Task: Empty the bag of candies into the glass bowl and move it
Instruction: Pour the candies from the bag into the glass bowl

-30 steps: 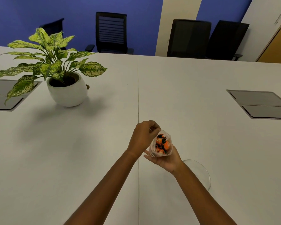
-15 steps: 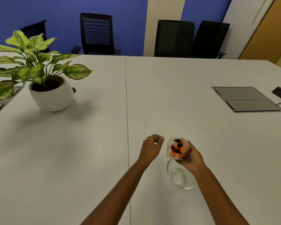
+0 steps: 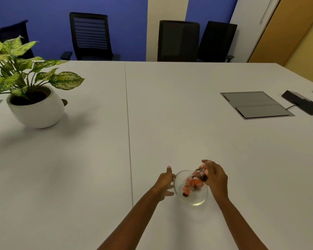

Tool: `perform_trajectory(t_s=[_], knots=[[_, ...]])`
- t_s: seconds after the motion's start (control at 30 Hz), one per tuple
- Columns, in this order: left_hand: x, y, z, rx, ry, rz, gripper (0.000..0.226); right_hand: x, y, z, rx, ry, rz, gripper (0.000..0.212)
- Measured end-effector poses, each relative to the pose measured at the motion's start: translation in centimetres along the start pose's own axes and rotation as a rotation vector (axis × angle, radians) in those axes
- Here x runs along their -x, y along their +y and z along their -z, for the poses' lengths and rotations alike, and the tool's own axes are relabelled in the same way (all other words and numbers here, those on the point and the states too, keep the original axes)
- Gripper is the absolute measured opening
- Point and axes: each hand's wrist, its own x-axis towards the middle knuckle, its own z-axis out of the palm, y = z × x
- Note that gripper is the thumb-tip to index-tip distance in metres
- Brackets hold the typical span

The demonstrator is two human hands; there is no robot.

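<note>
1. I see the white desk filling the view; a plant stands far left, well apart from the hands.
2. The bowl sits on the desk near the front edge, between the hands.
3. My right hand has its grip clamped on the bag, tilted over the bowl's right rim.
4. My left hand is beside the bowl's left rim, fingers apart; whether it touches, I cannot tell.
5. Orange and dark candies blur from the bag into the bowl.
</note>
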Motion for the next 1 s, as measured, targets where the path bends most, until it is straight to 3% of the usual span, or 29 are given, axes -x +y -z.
perform_trajectory(t_s=[0.4,0.57,0.73,0.9,1.0], knots=[[0.3,-0.1,0.2,0.014,0.036,0.016,0.056,2.4,-1.6,0.1,0.312,0.079,0.539,0.022],[0.6,-0.2,0.2,-0.012,0.06,0.014,0.05,2.2,-2.8,0.3,0.337,0.122,0.614,0.023],[0.8,-0.3,0.6,-0.077,0.104,-0.026,0.035,2.0,-4.6,-0.4,0.028,0.219,0.378,0.026],[1.6,-0.6,1.4,-0.198,0.04,-0.161,0.052,1.4,-6.6,-1.8,-0.383,0.215,-0.134,0.03],[2.0,-0.5,1.9,-0.137,0.023,-0.249,0.061,1.4,-7.3,-2.7,-0.495,0.158,-0.306,0.031]])
